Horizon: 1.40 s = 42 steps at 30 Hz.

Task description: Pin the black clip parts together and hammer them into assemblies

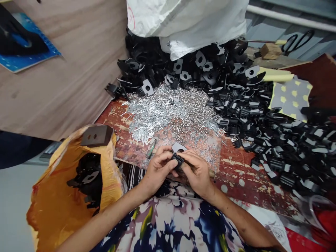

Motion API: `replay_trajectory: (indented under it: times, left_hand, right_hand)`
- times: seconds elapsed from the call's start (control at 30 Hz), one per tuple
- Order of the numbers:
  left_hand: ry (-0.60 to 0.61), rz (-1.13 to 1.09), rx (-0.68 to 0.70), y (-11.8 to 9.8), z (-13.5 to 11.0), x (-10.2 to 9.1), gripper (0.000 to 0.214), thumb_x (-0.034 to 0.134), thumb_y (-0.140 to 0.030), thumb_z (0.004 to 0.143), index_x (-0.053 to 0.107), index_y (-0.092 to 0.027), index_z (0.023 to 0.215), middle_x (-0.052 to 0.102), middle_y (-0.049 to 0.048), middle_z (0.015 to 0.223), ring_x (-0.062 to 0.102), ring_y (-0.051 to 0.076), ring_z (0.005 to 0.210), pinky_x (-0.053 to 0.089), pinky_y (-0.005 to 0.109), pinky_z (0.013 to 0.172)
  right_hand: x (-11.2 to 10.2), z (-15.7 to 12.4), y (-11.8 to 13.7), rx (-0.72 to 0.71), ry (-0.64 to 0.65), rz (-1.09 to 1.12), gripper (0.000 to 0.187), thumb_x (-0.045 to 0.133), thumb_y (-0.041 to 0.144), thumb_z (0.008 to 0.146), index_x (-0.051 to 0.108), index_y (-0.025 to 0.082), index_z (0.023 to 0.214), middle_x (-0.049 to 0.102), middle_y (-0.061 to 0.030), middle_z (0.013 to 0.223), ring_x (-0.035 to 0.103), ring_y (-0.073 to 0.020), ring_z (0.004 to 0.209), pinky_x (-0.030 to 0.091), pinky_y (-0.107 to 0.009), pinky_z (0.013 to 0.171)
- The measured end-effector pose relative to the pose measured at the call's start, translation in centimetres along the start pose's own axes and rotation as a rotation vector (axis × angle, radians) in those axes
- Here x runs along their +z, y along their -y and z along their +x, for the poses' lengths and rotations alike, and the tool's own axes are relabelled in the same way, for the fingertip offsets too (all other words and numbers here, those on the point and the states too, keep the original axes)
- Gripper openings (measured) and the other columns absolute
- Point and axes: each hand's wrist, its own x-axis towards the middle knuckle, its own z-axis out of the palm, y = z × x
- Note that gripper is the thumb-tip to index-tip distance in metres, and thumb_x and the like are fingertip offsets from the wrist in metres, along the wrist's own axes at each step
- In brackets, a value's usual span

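Close to the table's front edge, my left hand [160, 166] and my right hand [196, 168] meet around a small black plastic clip part [177, 160]. Fingers and thumbs of both hands are closed on it. A grey pad with a dark hole [179, 147] shows just beyond the fingertips and seems to belong to the same part. Past my hands lies a heap of shiny metal pins [149, 115], with small springs [195, 105] at its right. Left of my left hand rests a small greenish tool [151, 148], its kind unclear.
Black plastic parts with grey pads [207, 68] pile up at the back, under a white sack [189, 21]. Smaller black clip pieces [252, 112] cover the right side. At left, an open yellow sack [60, 206] holds black parts, with a brown block [97, 135] on its rim. Scissors [298, 42] lie at back right.
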Motion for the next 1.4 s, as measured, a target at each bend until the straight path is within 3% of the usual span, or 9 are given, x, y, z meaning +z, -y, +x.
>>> replay_trajectory:
  times: [0.13,0.23,0.4,0.5,0.77,0.97,1.1,1.23,1.4]
  left_hand:
    - [-0.009,0.145,0.046,-1.2,-0.1,-0.7,0.024,0.076,-0.04,0.086,0.075,-0.018,0.078,0.048,0.0096,0.144,0.061,0.013,0.075,0.054,0.023,0.051]
    - [0.02,0.079,-0.042,-1.5,-0.3,-1.7,0.02,0.079,-0.039,0.083,0.078,-0.019,0.082,0.064,0.0081,0.109,0.058,0.013,0.071,0.051,0.019,0.053]
    - [-0.068,0.038,-0.112,-1.2,-0.7,-3.0,0.022,0.085,-0.039,0.078,0.078,-0.019,0.083,0.062,0.0017,0.088,0.056,0.011,0.07,0.055,0.019,0.061]
    - [-0.059,0.074,-0.114,-1.0,-0.8,-2.9,0.023,0.086,-0.04,0.078,0.079,-0.019,0.084,0.063,0.0034,0.092,0.058,0.014,0.078,0.059,0.021,0.064]
    - [-0.085,0.027,-0.146,-0.5,-0.8,-2.4,0.025,0.087,-0.041,0.075,0.08,-0.02,0.084,0.063,0.003,0.091,0.057,0.015,0.078,0.062,0.023,0.065]
    - [-0.076,0.063,-0.159,-0.6,-0.4,-2.2,0.024,0.085,-0.042,0.076,0.077,-0.02,0.081,0.06,0.0021,0.088,0.057,0.016,0.075,0.061,0.03,0.066]
    - [0.014,0.43,0.15,-1.0,0.6,-1.3,0.014,0.074,-0.035,0.086,0.074,-0.021,0.084,0.065,0.0043,0.089,0.06,0.021,0.082,0.055,0.035,0.069]
    - [0.134,0.958,0.587,-2.2,1.5,0.1,0.008,0.069,-0.027,0.091,0.07,-0.019,0.089,0.07,0.0064,0.089,0.058,0.024,0.085,0.046,0.041,0.078]
    - [0.311,1.245,0.773,-3.2,1.7,1.4,0.028,0.063,-0.023,0.096,0.058,-0.018,0.069,0.06,0.0054,0.072,0.044,0.022,0.073,0.038,0.037,0.068]
  right_hand:
    - [-0.3,-0.1,0.6,0.046,0.1,0.065,0.038,0.055,0.016,0.093,0.07,0.025,0.127,0.077,-0.0052,0.108,0.071,-0.0206,0.101,0.052,-0.045,0.106]
    - [-1.6,-0.3,-0.1,0.047,0.178,0.086,0.038,0.058,0.019,0.094,0.069,0.025,0.13,0.077,-0.0055,0.111,0.07,-0.0197,0.104,0.056,-0.039,0.098]
    - [-7.4,0.0,-5.2,0.195,-0.155,-0.284,0.02,0.06,0.021,0.094,0.079,0.024,0.102,0.079,-0.0049,0.098,0.071,-0.021,0.093,0.055,-0.038,0.088]
    - [-10.3,1.2,-8.2,0.189,-0.187,-0.491,0.02,0.06,0.021,0.094,0.079,0.023,0.099,0.079,-0.0057,0.099,0.07,-0.0228,0.095,0.052,-0.039,0.091]
    - [-10.0,5.3,-9.9,0.09,-0.039,-0.726,0.016,0.066,0.016,0.088,0.075,0.022,0.1,0.074,-0.0066,0.099,0.061,-0.0252,0.097,0.045,-0.039,0.087]
    - [-10.6,4.6,-10.3,0.078,-0.131,-0.49,0.017,0.057,0.014,0.092,0.071,0.022,0.086,0.073,-0.0064,0.097,0.064,-0.0224,0.099,0.048,-0.037,0.092]
    - [-10.0,3.5,-8.6,0.236,-0.23,-0.095,0.006,0.067,0.026,0.088,0.071,0.022,0.086,0.073,-0.0028,0.087,0.068,-0.0185,0.083,0.053,-0.034,0.081]
    - [-7.8,2.5,-4.9,0.532,0.122,0.461,0.022,0.079,0.034,0.08,0.067,0.021,0.093,0.071,0.0005,0.079,0.065,-0.0132,0.068,0.052,-0.027,0.068]
    - [-5.3,1.2,-2.1,0.705,0.385,0.721,0.036,0.088,0.034,0.071,0.059,0.02,0.086,0.061,0.007,0.065,0.055,-0.0074,0.056,0.043,-0.02,0.057]
